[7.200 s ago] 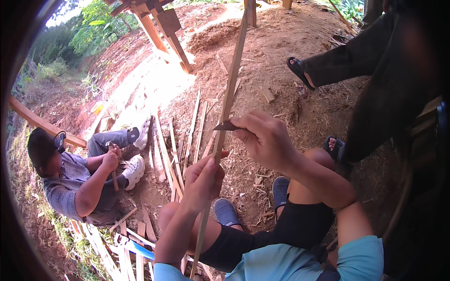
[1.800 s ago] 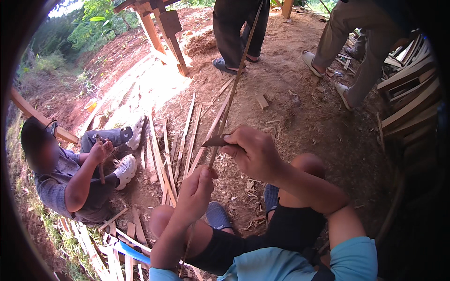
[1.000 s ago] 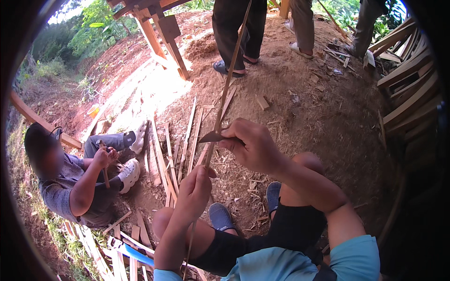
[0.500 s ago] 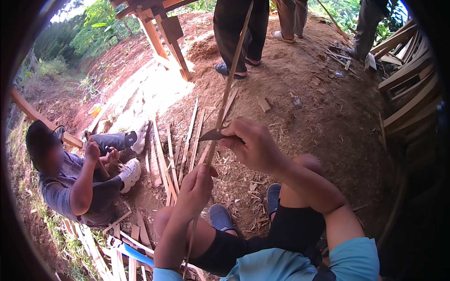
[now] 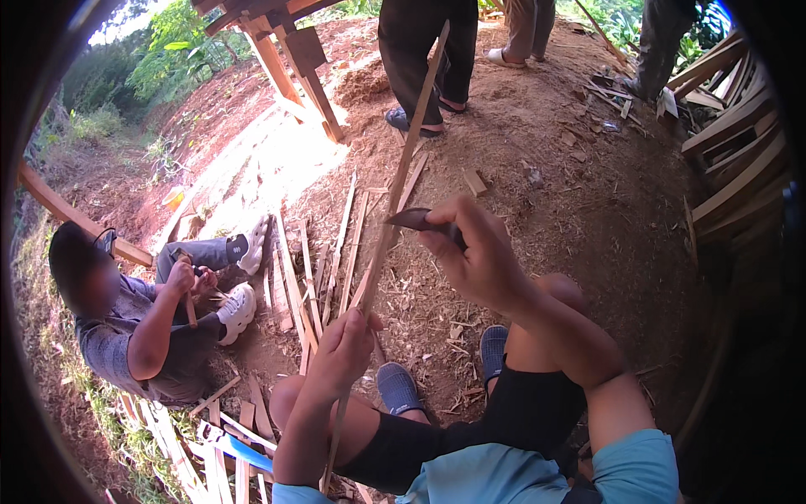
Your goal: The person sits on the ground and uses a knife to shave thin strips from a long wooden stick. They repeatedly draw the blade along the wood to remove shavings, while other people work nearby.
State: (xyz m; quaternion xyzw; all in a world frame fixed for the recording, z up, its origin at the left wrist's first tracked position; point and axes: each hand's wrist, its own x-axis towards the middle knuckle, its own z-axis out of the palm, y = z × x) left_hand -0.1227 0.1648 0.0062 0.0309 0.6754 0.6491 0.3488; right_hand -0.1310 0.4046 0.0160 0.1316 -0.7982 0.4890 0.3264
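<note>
A long thin wooden strip point(image 5: 409, 149) slants up and away from my lap, its far tip in front of a standing person's dark trousers. My left hand point(image 5: 342, 346) is closed round its lower part, and the strip's near end runs down beside my left forearm. In my right hand point(image 5: 472, 252) is a short knife with a dark blade point(image 5: 409, 219); the fingers wrap its handle and mostly hide it. The blade points left, its tip at the strip's edge, above my left hand. I cannot tell whether it touches the wood.
Several cut strips point(image 5: 336, 249) lie on the dirt ahead. A seated person point(image 5: 138, 319) works with a tool at the left. A blue-handled saw point(image 5: 239, 449) rests on scrap wood at lower left. Stacked timber point(image 5: 739, 160) stands at right; a wooden frame point(image 5: 290, 71) and standing people are farther off.
The knife has shifted right, from lying across the strip to its edge, and its blade has turned. My left hand has dropped slightly, still holding the strip.
</note>
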